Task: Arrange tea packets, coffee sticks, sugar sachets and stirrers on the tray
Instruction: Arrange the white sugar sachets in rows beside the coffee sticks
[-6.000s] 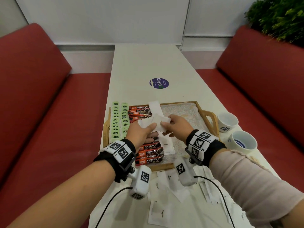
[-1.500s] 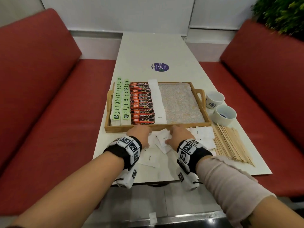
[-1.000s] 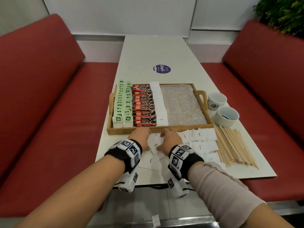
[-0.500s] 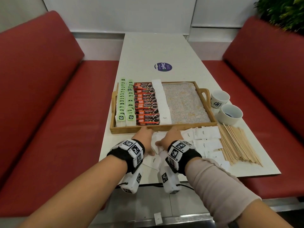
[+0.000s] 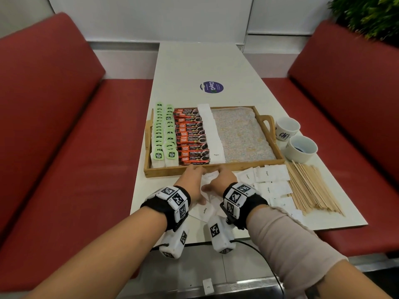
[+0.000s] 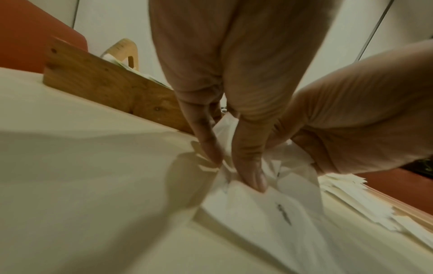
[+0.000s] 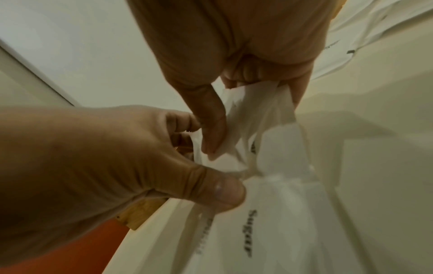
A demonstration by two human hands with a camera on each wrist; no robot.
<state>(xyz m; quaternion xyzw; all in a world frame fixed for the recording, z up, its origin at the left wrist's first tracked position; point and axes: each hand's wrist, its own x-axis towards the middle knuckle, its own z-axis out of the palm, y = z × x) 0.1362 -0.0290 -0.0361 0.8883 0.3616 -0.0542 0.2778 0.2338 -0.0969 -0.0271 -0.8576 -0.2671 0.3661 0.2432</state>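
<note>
The wooden tray holds two columns of green tea packets, a column of orange coffee sticks and a column of white sugar sachets. Its right half shows bare patterned lining. Just in front of the tray's near rim, my left hand and right hand meet over loose sugar sachets on the table. In the left wrist view my left hand pinches a bunch of sachets. In the right wrist view my right hand pinches the same bunch. Wooden stirrers lie at the right.
More sugar sachets lie scattered between my hands and the stirrers. Two white cups stand right of the tray. A round sticker marks the far table. Red benches flank both sides. One sachet lies on the floor.
Six seconds ago both hands held sachets over the tray. They have since dropped to the table in front of it and drawn together, bunching loose sachets.
</note>
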